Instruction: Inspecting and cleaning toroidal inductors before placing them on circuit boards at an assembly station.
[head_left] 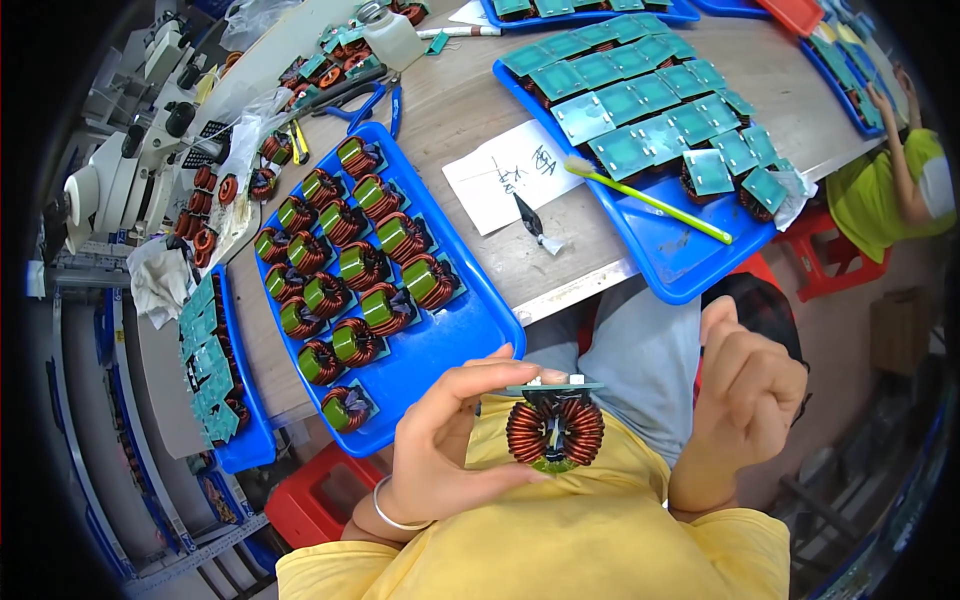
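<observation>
Between the thumb and fingers of my left hand (pixel 445 425) is a copper-wound toroid coil (pixel 556 432) fixed under a small green circuit board (pixel 535 386). The board faces up, edge-on to me, with small white parts on top. The coil hangs below it, in front of my yellow shirt. My right hand (pixel 738 385) is raised to the right of the coil, apart from it, with its fingers curled in. Whatever those fingers may hold is hidden. Nearest to my left hand is a blue tray (pixel 470 345) bearing rows of similar coils, green tape upward.
A second blue tray (pixel 672 275) carries boards face up and a green-handled brush (pixel 660 207). Between the trays lie a paper sheet (pixel 480 190) and a black-tipped tool (pixel 530 218). Blue-handled pliers (pixel 372 105) rest behind. A co-worker (pixel 885 185) sits at far right.
</observation>
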